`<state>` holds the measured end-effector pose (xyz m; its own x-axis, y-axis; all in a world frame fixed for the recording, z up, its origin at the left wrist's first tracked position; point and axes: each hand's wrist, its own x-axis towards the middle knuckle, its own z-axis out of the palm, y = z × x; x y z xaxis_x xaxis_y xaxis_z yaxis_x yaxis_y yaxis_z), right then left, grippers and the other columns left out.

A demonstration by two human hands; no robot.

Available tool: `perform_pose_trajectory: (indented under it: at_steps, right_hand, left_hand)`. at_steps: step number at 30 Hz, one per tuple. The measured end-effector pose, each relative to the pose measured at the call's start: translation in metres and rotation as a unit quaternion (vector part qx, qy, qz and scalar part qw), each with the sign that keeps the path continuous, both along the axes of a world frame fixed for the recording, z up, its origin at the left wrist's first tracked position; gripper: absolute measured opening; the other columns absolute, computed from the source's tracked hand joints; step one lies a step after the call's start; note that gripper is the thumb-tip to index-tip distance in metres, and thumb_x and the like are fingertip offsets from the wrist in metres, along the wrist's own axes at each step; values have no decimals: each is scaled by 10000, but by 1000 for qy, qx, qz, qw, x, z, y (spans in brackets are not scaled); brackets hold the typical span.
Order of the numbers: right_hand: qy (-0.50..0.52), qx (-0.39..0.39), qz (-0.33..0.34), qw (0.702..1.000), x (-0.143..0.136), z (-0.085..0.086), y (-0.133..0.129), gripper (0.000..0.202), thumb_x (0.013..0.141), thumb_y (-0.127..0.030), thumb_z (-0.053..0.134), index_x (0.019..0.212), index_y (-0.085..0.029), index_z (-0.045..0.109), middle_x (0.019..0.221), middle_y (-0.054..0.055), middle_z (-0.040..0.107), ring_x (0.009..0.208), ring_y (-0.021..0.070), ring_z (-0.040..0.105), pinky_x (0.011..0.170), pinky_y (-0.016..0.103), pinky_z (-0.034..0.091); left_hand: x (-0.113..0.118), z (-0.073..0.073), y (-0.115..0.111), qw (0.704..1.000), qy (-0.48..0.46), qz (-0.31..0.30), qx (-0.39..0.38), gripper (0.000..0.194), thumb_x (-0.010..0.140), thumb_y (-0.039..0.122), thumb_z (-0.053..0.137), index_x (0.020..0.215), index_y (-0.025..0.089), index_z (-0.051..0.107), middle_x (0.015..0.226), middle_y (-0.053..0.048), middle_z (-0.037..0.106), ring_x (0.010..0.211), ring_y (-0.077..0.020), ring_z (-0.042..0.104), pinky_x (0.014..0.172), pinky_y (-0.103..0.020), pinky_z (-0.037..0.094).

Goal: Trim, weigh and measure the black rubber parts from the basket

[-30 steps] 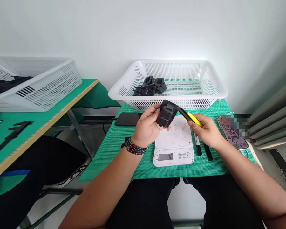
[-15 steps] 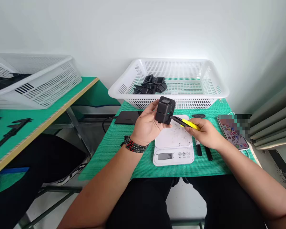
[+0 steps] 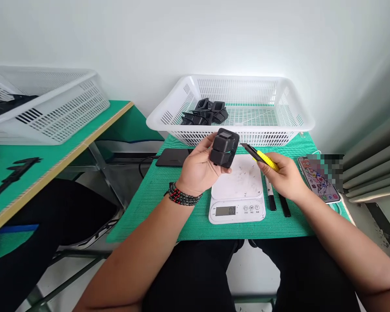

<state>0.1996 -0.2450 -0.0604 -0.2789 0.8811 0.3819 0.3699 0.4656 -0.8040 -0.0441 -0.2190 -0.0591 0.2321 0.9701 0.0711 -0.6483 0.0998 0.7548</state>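
While the left hand (image 3: 196, 171) grips a black part (image 3: 223, 148) between thumb and fingers, the right hand (image 3: 284, 175) is closed around a yellow-handled knife (image 3: 267, 160), its blade tip just beside the part's right side, with a narrow gap between them. The part is raised over the back left corner of a white scale (image 3: 221, 188), whose pan carries dark specks and whose display reads 0.0. A beaded bracelet (image 3: 183, 197) circles the left wrist.

The scale sits by the middle of the front edge of the green surface (image 3: 195, 227). Right of it, partly under the right hand, lie a marker (image 3: 270, 196) and a black bar (image 3: 284, 206); a lit phone (image 3: 318, 180) lies along the right edge. A dark slab (image 3: 170, 158) is near the left edge, toward the back. Along the back edge stands a white basket (image 3: 240, 128), more black parts (image 3: 203, 113) piled in its left end.
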Motion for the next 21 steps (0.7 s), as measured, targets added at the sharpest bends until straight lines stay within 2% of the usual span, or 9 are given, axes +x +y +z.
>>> perform_pose_trajectory:
  at_steps: [4, 7, 11, 13, 15, 17, 21]
  right_hand:
    - [-28, -10, 49, 998, 1, 3, -2, 226, 986, -384, 624, 909, -187, 705, 730, 7, 619, 634, 135, 512, 578, 275, 373]
    - [-35, 4, 9, 999, 1, 2, -2, 229, 987, -375, 621, 896, -184, 709, 703, 1, 602, 623, 134, 501, 577, 279, 372]
    - [12, 38, -47, 998, 5, 3, 1, 221, 988, -379, 628, 919, -185, 709, 701, 2, 617, 628, 143, 522, 582, 282, 392]
    - [7, 54, -11, 998, 6, 6, 1, 206, 989, -364, 632, 951, -183, 721, 740, 15, 658, 641, 145, 543, 592, 281, 410]
    - [-27, 54, 57, 997, 6, 7, -1, 199, 994, -347, 629, 945, -182, 729, 768, 27, 686, 646, 142, 558, 600, 278, 421]
    - [-68, 44, 79, 994, 4, 8, -3, 198, 997, -334, 623, 931, -183, 733, 761, 30, 690, 643, 142, 562, 597, 277, 416]
    - [-52, 47, -16, 997, 3, 4, -2, 218, 1001, -352, 612, 957, -178, 737, 738, 28, 675, 642, 154, 571, 597, 287, 418]
  left_hand:
    - [0, 1, -1, 1000, -1, -2, -2, 341, 884, 62, 620, 1181, 224, 664, 962, -38, 749, 697, -209, 743, 492, -367, 670]
    - [0, 2, -2, 1000, 2, -5, 2, 334, 881, 71, 625, 1177, 220, 662, 969, -38, 749, 669, -200, 737, 474, -348, 659]
    - [1, 1, -2, 1000, 6, -13, 12, 359, 864, 75, 632, 1191, 220, 663, 995, -43, 750, 647, -205, 736, 447, -342, 642]
    - [1, 1, -3, 1000, 5, -10, 12, 358, 867, 74, 629, 1189, 223, 664, 1003, -46, 750, 665, -212, 742, 455, -346, 645]
    - [1, 1, -3, 1000, 5, -6, 8, 346, 878, 77, 621, 1186, 228, 664, 989, -45, 748, 676, -215, 745, 465, -347, 648]
    - [0, 2, -3, 1000, 7, -5, 4, 329, 892, 85, 613, 1183, 230, 664, 973, -44, 744, 671, -210, 740, 471, -348, 647]
    - [1, 2, -3, 1000, 15, -6, 5, 315, 903, 89, 600, 1177, 225, 671, 990, -50, 735, 679, -207, 730, 464, -344, 636]
